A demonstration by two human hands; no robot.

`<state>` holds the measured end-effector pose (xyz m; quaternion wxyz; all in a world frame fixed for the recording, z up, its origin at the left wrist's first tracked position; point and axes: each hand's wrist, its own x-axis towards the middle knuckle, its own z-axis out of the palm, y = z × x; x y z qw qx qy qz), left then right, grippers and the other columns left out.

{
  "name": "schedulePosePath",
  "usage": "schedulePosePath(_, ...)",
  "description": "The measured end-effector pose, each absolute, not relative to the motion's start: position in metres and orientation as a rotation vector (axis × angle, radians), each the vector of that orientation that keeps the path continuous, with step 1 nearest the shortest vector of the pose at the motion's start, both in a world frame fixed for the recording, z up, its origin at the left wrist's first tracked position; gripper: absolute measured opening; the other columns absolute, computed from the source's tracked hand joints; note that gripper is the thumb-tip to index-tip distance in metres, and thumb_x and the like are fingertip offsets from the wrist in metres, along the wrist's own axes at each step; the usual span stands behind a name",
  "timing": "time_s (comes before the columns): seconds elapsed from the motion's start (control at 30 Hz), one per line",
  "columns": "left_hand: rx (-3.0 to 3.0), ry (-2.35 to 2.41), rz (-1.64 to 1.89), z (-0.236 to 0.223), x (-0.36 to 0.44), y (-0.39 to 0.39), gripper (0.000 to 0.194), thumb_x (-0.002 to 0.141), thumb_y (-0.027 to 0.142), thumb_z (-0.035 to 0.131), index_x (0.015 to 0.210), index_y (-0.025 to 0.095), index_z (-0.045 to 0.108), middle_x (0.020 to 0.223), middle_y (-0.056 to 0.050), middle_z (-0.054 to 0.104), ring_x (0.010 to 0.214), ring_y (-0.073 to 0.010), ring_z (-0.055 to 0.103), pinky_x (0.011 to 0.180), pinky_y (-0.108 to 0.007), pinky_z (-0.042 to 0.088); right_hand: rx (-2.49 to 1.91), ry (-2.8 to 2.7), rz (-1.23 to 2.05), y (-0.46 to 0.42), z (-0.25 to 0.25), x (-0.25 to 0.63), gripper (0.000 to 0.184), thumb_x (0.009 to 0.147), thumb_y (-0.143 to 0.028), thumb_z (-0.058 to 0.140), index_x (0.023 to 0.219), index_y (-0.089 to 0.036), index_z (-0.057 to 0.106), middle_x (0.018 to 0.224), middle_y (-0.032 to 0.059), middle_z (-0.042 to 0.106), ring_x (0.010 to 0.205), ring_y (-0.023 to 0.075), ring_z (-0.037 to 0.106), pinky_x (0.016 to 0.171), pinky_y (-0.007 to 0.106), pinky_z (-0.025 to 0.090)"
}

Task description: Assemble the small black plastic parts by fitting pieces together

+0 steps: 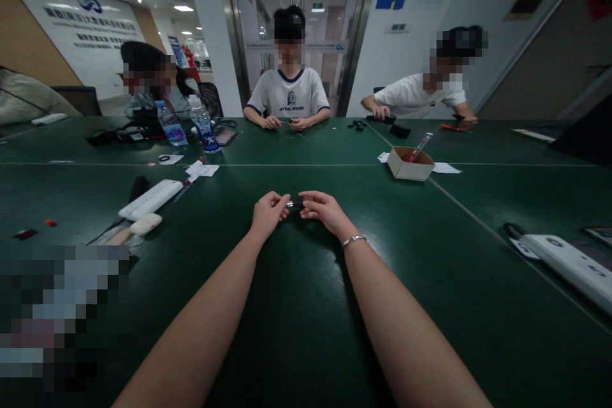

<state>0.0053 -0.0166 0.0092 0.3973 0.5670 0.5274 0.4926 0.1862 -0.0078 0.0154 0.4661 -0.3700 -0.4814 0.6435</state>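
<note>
Above the green table (296, 306), my two hands meet at a small black tube with a silver section (295, 203); its exact kind cannot be made out. Thumb and fingers of my left hand (268, 211) pinch the silver end. On the other side, my right hand (327, 210) grips the black end, its fingertips hiding part of it. The tube lies roughly level between the hands. A silver bracelet (354, 241) circles my right wrist.
To the left lie a white power bank (151, 199), a rounded white case (146, 224) and two water bottles (204, 127). A small open box (410, 164) stands ahead right. A white device (568, 261) rests at far right. Several people sit opposite.
</note>
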Motion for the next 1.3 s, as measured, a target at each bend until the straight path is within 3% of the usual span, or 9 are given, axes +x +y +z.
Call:
schedulePosePath(0.27,1.415,1.311,1.289,0.005,0.005,-0.013,0.034,0.077,0.05,0.065,0.078,0.017,0.059,0.063,-0.001,0.063,0.055,-0.0115,0.058,0.051,-0.023,0.044,-0.932,-1.159,1.584,-0.008,0.017,0.185,0.021,0.077,-0.012,0.073,0.098,-0.015,0.069,0.078,0.0017,0.068,0.062,0.01,0.068,0.062,0.019,0.06)
schedulePosePath(0.67,1.519,1.229,1.369,-0.003,0.004,-0.007,0.026,0.072,0.037,0.071,0.088,0.018,0.064,0.085,-0.004,0.067,0.077,-0.0153,0.063,0.071,-0.029,0.051,-0.906,-1.08,1.601,-0.005,0.013,0.184,0.018,0.074,-0.013,0.078,0.092,-0.014,0.072,0.072,0.0032,0.069,0.059,0.0097,0.064,0.061,0.021,0.059)
schedulePosePath(0.87,1.442,1.277,1.282,-0.002,0.005,-0.008,0.028,0.082,0.044,0.059,0.09,0.018,0.061,0.062,0.002,0.06,0.054,-0.011,0.055,0.053,-0.024,0.043,-0.913,-1.064,1.598,-0.006,0.015,0.183,0.015,0.076,-0.01,0.075,0.09,-0.013,0.072,0.072,0.0035,0.07,0.058,0.0092,0.064,0.059,0.019,0.058)
schedulePosePath(1.03,1.465,1.265,1.312,0.001,0.005,-0.01,0.023,0.08,0.036,0.062,0.095,0.019,0.06,0.072,0.001,0.062,0.061,-0.011,0.057,0.057,-0.024,0.045,-0.922,-1.069,1.601,-0.006,0.015,0.183,0.017,0.076,-0.01,0.075,0.092,-0.013,0.072,0.071,0.0035,0.069,0.057,0.0088,0.064,0.058,0.018,0.057)
schedulePosePath(1.3,1.514,1.254,1.231,0.004,0.004,-0.013,0.024,0.087,0.041,0.054,0.094,0.018,0.059,0.064,0.002,0.059,0.055,-0.0108,0.054,0.053,-0.023,0.042,-0.908,-1.1,1.593,-0.004,0.012,0.184,0.02,0.074,-0.013,0.078,0.093,-0.013,0.072,0.073,0.0037,0.069,0.059,0.0092,0.064,0.06,0.02,0.058)
